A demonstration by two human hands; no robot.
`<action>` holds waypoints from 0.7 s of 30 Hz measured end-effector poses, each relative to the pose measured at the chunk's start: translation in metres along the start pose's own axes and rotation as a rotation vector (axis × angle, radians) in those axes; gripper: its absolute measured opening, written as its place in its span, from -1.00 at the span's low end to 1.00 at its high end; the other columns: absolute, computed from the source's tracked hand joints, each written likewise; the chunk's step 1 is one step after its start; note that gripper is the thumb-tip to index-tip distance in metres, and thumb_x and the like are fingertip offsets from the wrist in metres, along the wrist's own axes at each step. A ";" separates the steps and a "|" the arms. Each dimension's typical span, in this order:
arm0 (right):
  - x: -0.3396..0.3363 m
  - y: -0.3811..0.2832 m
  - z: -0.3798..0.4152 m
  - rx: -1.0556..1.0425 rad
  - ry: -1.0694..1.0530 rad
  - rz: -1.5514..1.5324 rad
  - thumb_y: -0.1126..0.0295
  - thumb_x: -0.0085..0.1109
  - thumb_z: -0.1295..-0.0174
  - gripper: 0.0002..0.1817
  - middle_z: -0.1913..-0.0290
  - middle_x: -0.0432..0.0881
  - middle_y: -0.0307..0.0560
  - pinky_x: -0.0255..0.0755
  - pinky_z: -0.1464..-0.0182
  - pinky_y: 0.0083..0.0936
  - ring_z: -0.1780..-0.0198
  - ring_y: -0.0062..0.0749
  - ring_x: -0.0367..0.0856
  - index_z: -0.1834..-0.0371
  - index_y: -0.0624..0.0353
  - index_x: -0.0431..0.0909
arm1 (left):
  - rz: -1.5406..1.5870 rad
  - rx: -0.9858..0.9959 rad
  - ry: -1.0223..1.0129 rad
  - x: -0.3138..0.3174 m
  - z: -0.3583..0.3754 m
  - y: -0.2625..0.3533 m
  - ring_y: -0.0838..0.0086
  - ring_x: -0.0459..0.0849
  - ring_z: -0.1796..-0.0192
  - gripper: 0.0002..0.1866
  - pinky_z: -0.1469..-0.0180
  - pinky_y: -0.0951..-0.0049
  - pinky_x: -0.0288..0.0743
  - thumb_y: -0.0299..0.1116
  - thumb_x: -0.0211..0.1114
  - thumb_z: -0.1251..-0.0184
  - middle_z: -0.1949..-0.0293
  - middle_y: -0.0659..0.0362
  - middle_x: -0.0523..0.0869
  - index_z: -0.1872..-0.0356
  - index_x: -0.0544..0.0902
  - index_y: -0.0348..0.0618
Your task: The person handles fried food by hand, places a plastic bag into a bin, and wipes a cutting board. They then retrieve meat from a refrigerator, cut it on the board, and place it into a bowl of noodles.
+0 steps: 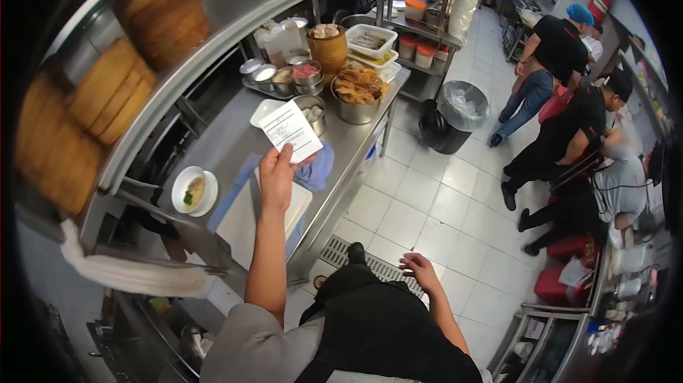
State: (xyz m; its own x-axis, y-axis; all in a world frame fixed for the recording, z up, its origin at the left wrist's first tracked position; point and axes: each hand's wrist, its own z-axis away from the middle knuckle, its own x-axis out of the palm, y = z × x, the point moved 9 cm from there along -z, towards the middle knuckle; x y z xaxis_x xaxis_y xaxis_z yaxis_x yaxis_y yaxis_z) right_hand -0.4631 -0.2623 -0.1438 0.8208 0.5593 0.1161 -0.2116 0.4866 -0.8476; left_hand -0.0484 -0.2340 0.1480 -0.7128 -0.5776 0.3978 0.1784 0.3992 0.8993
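Observation:
My left hand (pixel 276 176) is closed on a printed order ticket (pixel 290 132), thumb on top, held up over the steel counter (pixel 220 119). Under that arm lie a white cutting board (pixel 245 223) and a blue cloth (pixel 318 168). To the left of the hand, a white bowl (pixel 190 187) with light food and green garnish sits on a saucer. Just beyond the ticket stands a metal pot (pixel 311 114) with pale round pieces. My right hand (pixel 421 273) hangs over the floor by my side, fingers loosely apart, with nothing in it.
Bamboo steamers (pixel 114 91) stack on the upper left shelf. A pot of browned food (pixel 359 92) and a tray (pixel 371 40) stand at the counter's far end. A lined trash bin (pixel 455 116) is on the tiles. Several co-workers (pixel 562 48) stand along the right.

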 end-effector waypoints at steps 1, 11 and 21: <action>0.011 -0.020 -0.007 -0.028 -0.045 0.076 0.33 0.16 -0.42 -0.70 0.01 0.68 -0.12 0.59 0.04 -0.42 0.02 -0.38 0.67 -0.12 0.23 0.52 | 0.091 -0.057 -0.028 0.006 -0.005 -0.016 0.39 0.73 0.05 -0.73 0.00 0.33 0.63 -0.34 0.05 -0.58 0.04 0.06 0.72 -0.07 0.57 -0.32; -0.005 -0.140 -0.081 -0.081 0.028 0.159 0.40 0.10 -0.44 -0.65 -0.04 0.68 0.01 0.57 0.01 -0.37 0.01 -0.30 0.69 -0.24 0.21 0.42 | 0.267 -0.290 -0.244 0.021 -0.085 -0.077 0.03 0.66 -0.17 -0.57 -0.14 0.11 0.57 -0.27 -0.10 -0.58 -0.19 -0.21 0.60 -0.27 0.41 -0.39; 0.142 -0.341 -0.116 -0.801 -0.258 0.259 0.61 0.21 -0.31 -0.40 -0.02 0.63 -0.07 0.49 -0.14 -0.42 -0.06 -0.44 0.60 -0.40 0.16 0.26 | -0.077 -0.350 -0.337 0.046 -0.032 -0.131 0.29 0.74 0.00 -0.62 0.00 0.31 0.63 -0.24 -0.08 -0.65 0.01 0.04 0.72 -0.14 0.53 -0.37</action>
State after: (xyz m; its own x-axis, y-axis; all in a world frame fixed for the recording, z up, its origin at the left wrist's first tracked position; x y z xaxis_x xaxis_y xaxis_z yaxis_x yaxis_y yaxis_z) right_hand -0.2125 -0.4267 0.1018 0.6323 0.7684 -0.0988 0.1411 -0.2396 -0.9606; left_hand -0.0830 -0.3351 0.0545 -0.9024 -0.3104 0.2988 0.2925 0.0679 0.9539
